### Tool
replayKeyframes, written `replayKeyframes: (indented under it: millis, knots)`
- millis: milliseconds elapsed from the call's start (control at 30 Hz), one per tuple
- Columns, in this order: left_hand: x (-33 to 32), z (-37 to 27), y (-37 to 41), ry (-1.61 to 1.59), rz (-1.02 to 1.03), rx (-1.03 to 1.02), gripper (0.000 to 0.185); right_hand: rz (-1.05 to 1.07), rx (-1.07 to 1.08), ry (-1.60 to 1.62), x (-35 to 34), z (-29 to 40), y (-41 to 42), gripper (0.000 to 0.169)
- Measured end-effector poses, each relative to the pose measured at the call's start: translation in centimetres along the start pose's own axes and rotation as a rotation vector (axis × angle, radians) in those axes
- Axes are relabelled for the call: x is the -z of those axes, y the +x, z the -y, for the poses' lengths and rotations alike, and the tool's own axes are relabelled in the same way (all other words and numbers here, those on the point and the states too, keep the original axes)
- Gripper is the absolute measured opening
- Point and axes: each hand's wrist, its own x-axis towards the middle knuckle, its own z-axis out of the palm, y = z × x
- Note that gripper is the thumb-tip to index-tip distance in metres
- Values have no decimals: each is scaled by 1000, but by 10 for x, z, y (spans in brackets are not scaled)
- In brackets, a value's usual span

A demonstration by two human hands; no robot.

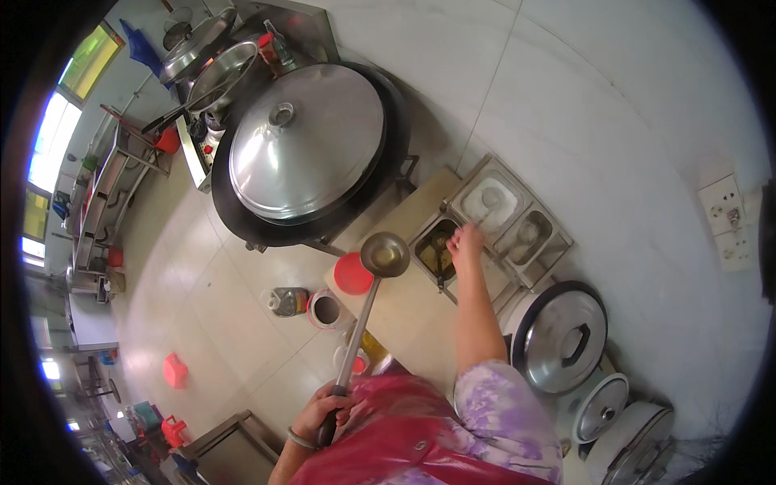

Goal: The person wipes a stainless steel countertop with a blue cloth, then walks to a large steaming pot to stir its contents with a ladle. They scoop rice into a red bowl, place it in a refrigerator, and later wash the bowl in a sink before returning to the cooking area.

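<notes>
My left hand (324, 412), with a bracelet at the wrist, grips the black handle of a long metal ladle (359, 339). The ladle's bowl faces up above the counter, with a yellowish shine inside that may be liquid. My right hand (465, 244) reaches over a metal condiment rack (533, 276), its fingers curled at the handle end of a spoon (492, 199). That spoon's bowl rests in white granules (473, 200) in one pan. Beside my right fingers, another pan (431, 257) holds something dark yellow and a utensil. A third pan (528, 237) stands to the right.
A wide wok (221, 209) under a domed metal lid (315, 139) stands far left. A round red lid or bowl (348, 276) lies beside the ladle on the counter (418, 327). Lidded pots (558, 339) line the wall at right. A bucket (327, 310) and jug (290, 302) stand below.
</notes>
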Motion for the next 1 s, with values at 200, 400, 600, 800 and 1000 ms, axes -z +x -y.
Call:
replayKeyframes:
  millis: [200,400,600,800,1000]
  knots:
    - [1,-5,14,69,94,21,24,-174,644,-1758,44,59,-13,63]
    - [-13,-7,15,94,146,57,22,-58,761,-1914,54,36,-25,54]
    - [-28,-15,3,155,206,75,18,-65,392,-1183,93,61,17,22]
    - [-25,-6,12,270,262,61,15,34,-6,-513,74,100,-2,50]
    - [-51,-20,22,237,316,51,16,204,-117,-375,80,127,-31,58]
